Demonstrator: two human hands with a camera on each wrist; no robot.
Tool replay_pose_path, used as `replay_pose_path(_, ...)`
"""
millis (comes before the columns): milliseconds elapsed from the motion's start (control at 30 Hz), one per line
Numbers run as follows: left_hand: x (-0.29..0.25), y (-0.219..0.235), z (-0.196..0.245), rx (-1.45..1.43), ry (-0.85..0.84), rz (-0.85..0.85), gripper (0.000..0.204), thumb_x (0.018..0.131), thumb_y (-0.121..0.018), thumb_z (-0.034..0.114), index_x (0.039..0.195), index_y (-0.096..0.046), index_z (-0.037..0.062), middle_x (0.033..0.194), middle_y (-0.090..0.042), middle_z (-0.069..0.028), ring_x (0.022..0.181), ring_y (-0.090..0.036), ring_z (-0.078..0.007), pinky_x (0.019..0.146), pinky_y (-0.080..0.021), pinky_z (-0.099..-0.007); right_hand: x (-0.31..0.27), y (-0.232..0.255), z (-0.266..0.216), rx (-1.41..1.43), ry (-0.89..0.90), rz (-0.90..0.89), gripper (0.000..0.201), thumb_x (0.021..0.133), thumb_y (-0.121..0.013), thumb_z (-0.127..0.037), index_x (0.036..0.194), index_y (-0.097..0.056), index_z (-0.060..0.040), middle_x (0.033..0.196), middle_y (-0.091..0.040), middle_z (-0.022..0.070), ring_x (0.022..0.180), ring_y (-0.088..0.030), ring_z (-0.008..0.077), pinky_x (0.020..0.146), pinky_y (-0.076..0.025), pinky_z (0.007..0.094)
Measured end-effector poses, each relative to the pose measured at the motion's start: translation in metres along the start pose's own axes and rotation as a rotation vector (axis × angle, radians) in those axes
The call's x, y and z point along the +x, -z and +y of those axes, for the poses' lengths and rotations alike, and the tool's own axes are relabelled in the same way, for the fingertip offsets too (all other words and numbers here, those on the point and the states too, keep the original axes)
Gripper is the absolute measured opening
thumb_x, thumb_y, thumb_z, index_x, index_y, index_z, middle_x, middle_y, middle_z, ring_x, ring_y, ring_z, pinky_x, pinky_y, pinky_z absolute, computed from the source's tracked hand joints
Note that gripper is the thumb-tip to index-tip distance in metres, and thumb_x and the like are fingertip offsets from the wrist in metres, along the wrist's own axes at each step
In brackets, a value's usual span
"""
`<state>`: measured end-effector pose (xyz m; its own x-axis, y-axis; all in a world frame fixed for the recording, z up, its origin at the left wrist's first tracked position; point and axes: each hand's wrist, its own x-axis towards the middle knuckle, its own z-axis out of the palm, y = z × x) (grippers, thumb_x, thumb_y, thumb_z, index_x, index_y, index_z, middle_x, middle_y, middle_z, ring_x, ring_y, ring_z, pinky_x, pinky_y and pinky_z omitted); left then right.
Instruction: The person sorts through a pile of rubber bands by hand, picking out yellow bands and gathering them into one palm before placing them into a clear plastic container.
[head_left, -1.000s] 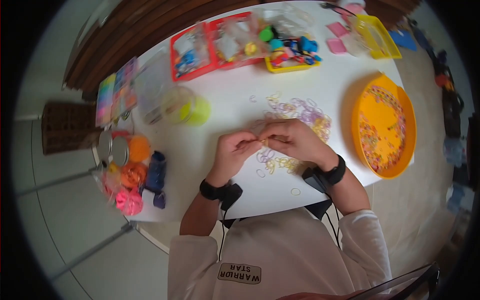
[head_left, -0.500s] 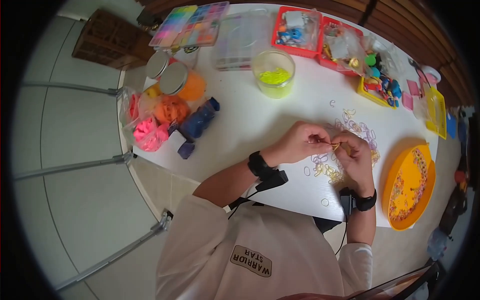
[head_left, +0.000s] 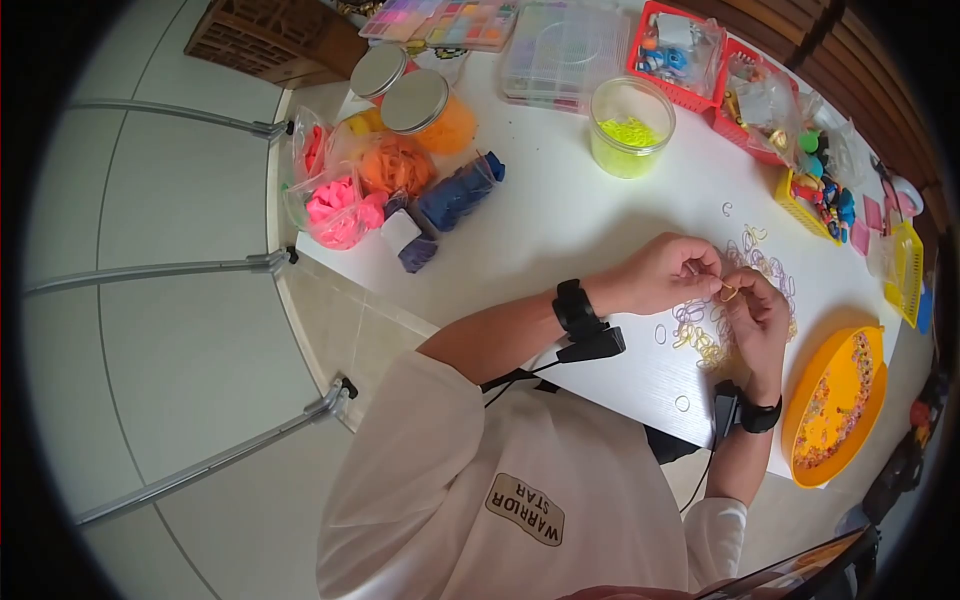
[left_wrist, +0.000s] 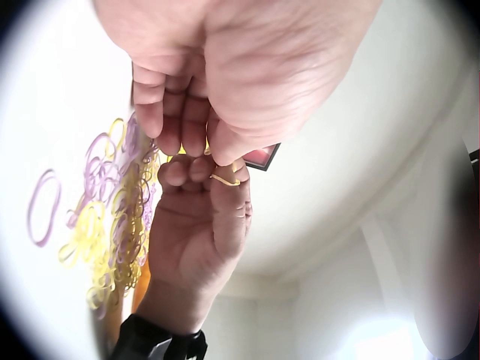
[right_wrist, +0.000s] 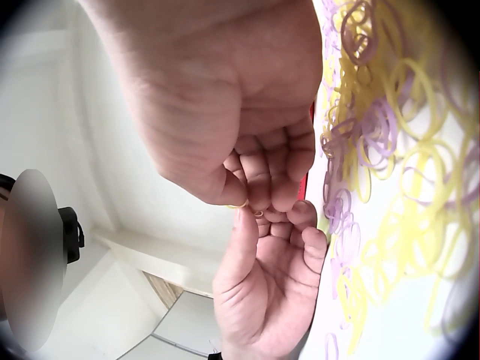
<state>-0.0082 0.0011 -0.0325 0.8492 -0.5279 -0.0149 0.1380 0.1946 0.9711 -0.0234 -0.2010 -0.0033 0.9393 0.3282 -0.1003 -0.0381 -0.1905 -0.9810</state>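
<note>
Both hands meet at the fingertips over loose rubber bands. My left hand pinches at a small yellow band between thumb and fingers. The right hand holds the same band from the other side. In the left wrist view, the yellow band lies across a fingertip of the right hand, and the left hand is above it. From the right wrist, the band shows at the right hand's thumb tip, touching the left hand. Fingertips partly hide the band.
Purple and yellow bands lie scattered around the right hand. An orange tray of beads is at the right. A tub of lime bands stands behind the hands; bagged bundles and lidded jars are at the left.
The head view has swung left, so the hands and table things appear further right. The hands stay together at the small yellow band, with the fingers slightly shifted.
</note>
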Motion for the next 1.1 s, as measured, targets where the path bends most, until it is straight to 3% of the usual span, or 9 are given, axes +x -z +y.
replay_pose_path(300,-0.001,0.002,0.0,-0.149,0.002,0.0,0.007,0.094,-0.061,0.006,0.098,-0.059,0.0003,0.092,-0.061,-0.0016,0.086,-0.058,-0.0067,0.077,-0.049,-0.0228,0.0,0.0,-0.003,-0.038,-0.024,-0.055,0.012,0.085,-0.056,0.003,0.096,-0.06,0.0023,0.085,-0.062,0.0031,0.077,-0.059,0.0108,0.07,-0.046,0.0229)
replay_pose_path(700,0.0,0.002,-0.001,-0.222,0.0,-0.022,0.007,0.095,-0.061,0.007,0.099,-0.06,0.001,0.095,-0.063,-0.0013,0.087,-0.057,-0.006,0.079,-0.047,-0.0222,0.001,0.002,-0.005,-0.152,0.006,-0.037,0.012,0.078,-0.051,-0.001,0.087,-0.059,-0.0004,0.077,-0.061,0.0029,0.071,-0.057,0.0115,0.066,-0.046,0.024)
replay_pose_path(1100,0.0,0.005,0.001,-0.273,-0.001,-0.128,0.007,0.096,-0.058,0.008,0.098,-0.055,0.0023,0.09,-0.06,-0.0008,0.084,-0.058,-0.0077,0.078,-0.048,-0.0238,0.002,0.009,-0.005,-0.351,0.05,-0.048,0.01,0.077,-0.057,-0.003,0.087,-0.058,-0.0008,0.073,-0.058,0.0062,0.064,-0.056,0.0138,0.058,-0.045,0.0256)
